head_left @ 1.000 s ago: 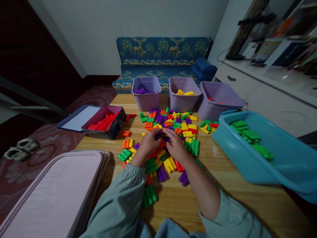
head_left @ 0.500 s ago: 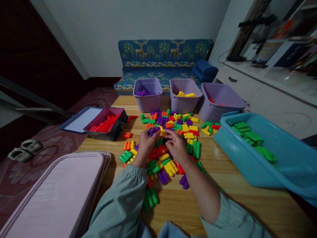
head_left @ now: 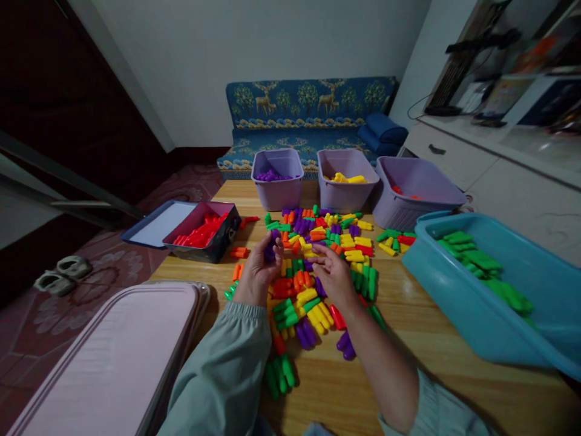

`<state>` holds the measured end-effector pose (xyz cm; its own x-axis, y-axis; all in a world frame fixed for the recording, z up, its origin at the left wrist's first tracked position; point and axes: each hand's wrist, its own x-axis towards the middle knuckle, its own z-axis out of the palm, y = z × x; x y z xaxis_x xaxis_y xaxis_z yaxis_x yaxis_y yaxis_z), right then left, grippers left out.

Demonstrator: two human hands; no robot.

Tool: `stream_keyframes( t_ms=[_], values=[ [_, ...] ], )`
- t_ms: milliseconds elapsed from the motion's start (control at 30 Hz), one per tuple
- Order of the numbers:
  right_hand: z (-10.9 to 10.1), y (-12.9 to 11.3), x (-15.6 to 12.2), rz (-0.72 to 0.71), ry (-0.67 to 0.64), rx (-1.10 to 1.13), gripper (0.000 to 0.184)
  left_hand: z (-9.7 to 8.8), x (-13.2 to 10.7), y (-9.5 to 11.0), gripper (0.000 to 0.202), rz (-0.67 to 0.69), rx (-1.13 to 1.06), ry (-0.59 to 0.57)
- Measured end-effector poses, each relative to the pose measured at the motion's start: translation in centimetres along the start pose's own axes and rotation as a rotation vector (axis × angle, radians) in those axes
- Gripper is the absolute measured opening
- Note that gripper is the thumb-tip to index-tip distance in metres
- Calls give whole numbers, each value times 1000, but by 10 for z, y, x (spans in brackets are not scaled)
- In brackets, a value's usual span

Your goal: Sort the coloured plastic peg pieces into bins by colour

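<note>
My left hand (head_left: 257, 270) is curled around purple bullet-shaped plastic blocks (head_left: 271, 245), palm turned partly up. To its right, my right hand (head_left: 333, 275) hovers over the pile with thumb and forefinger apart. Its fingertips are close to a yellow block (head_left: 307, 249); whether they touch it I cannot tell. Beneath and between both hands lie many loose blocks in green, yellow, orange, red and purple, among them orange ones (head_left: 302, 280), yellow ones (head_left: 320, 316) and green ones (head_left: 279, 375).
Three lilac bins stand at the back: one with purple blocks (head_left: 278, 192), one with yellow (head_left: 342, 195), one with red (head_left: 408, 209). On the right is a blue tub (head_left: 454, 297) with green blocks. At left are an open case (head_left: 218, 239) of red blocks and a pink lid (head_left: 122, 345).
My left hand has drawn back left and turned its palm up, keeping the purple blocks. My right hand has separated from it, staying over the pile. The view has shifted slightly.
</note>
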<state>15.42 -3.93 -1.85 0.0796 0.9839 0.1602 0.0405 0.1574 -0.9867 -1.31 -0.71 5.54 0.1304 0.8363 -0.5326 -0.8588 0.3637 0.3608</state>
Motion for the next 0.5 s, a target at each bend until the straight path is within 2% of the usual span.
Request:
stream_keyframes(
  t_ms=[67, 133, 200, 267, 400, 500],
  values=[
    [0, 2, 0, -2, -7, -12, 42, 11, 4, 10, 13, 47, -17, 64],
    [0, 4, 0, -16, -13, -32, 42, 28, 10, 24, 12, 132, -30, 71],
    [-1, 5, 0, -28, -15, -53, 42, 52, 16, 41, 7, 200, -38, 56],
    [-1, 4, 0, -21, -12, -64, 41, 79, 23, 60, 12, 231, -28, 36],
    [-2, 1, -1, 3, -18, -46, 40, 129, 41, 92, 16, 315, 80, 27],
    [-3, 1, -2, -3, -39, -17, 38, 151, 59, 101, 13, 451, 230, 6]
  ],
)
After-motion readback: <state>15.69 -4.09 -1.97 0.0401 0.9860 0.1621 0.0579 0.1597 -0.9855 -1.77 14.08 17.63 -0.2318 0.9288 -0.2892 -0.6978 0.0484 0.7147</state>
